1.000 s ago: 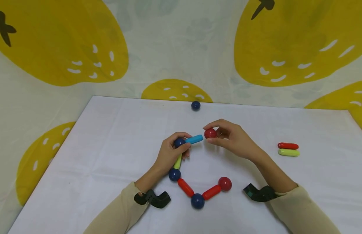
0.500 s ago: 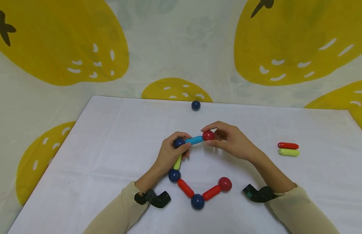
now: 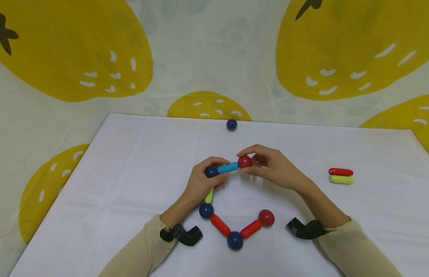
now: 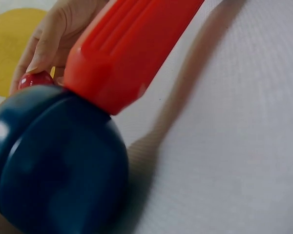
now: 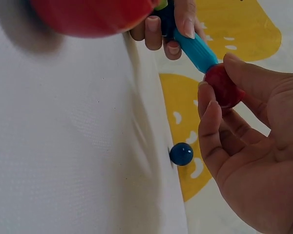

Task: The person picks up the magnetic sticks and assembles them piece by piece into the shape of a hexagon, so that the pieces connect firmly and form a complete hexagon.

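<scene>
My left hand (image 3: 198, 180) grips a dark blue ball (image 3: 211, 172), its thumb and fingertips at the near end of a light blue rod (image 3: 228, 167). Between thumb and fingertips, my right hand (image 3: 271, 166) pinches a red ball (image 3: 245, 161); in the right wrist view this red ball (image 5: 223, 87) meets the far end of the light blue rod (image 5: 199, 52). From the left hand the chain runs down through a yellow-green rod (image 3: 209, 196), partly hidden, a second blue ball (image 3: 206, 211), a red rod (image 3: 220, 224), a third blue ball (image 3: 235, 241), another red rod (image 3: 252, 229) and a red end ball (image 3: 266, 218).
A loose dark blue ball (image 3: 232, 124) lies at the far edge of the white table (image 3: 159, 138). Over on the right, a red rod (image 3: 341, 172) and a yellow-green rod (image 3: 341, 179) lie side by side. A fruit-patterned cloth (image 3: 214, 57) hangs behind.
The right hand has brought its red ball leftward against the tip of the light blue rod; before, a small gap lay between them. The chain has since shifted very slightly.
</scene>
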`<action>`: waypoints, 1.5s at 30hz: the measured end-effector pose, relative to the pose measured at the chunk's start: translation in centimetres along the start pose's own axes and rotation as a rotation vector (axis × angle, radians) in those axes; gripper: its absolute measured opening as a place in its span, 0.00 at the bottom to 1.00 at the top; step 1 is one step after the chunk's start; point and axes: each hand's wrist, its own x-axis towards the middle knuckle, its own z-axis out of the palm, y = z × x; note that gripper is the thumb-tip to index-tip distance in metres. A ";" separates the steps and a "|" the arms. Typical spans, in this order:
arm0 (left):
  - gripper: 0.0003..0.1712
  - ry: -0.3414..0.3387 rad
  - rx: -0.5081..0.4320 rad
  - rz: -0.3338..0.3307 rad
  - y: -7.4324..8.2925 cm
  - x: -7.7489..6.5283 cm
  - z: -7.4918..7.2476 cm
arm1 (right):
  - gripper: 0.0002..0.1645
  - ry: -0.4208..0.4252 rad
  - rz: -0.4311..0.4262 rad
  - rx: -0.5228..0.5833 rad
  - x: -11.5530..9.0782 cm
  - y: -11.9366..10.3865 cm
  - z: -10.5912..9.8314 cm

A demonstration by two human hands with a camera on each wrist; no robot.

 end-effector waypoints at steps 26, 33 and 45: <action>0.15 0.022 0.035 0.016 -2.8 0.7 -0.3 | 0.20 0.269 0.131 -0.308 -9.3 4.0 -8.5; 0.15 0.028 0.049 0.003 -2.7 0.7 -0.3 | 0.21 0.383 0.246 -0.372 -13.3 6.7 -11.7; 0.15 0.030 0.045 0.007 -2.6 0.7 -0.3 | 0.19 0.333 0.411 -0.451 -15.6 9.9 -13.3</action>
